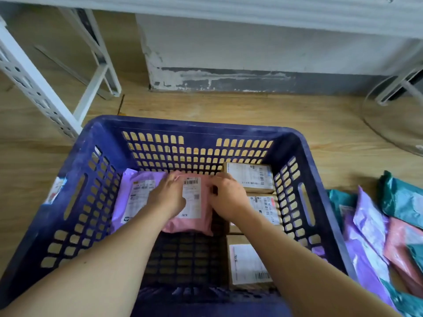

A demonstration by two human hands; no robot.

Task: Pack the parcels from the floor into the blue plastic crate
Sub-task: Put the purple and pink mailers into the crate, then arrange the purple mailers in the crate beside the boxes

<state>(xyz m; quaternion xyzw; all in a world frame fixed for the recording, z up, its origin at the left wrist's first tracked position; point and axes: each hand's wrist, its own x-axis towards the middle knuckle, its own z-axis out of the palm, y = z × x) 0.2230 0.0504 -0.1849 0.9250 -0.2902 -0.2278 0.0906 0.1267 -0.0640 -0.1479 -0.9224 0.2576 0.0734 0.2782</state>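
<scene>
The pink parcel (192, 223) lies on the floor of the blue crate (206, 124), toward its far wall, with its long axis running away from me. My left hand (168, 195) grips its left edge and my right hand (226, 197) its right edge. The parcel is soft, glossy plastic. A purple mailer (135, 193) lies just beside it on the left, and stiff cardboard boxes (249, 177) line the right wall.

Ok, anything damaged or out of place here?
Nothing in the packing: three cardboard boxes line the blue crate's right side, purple mailer lies flat, left hand and right hand hold the pink mailer. Only the wall's paint is flaking.
</scene>
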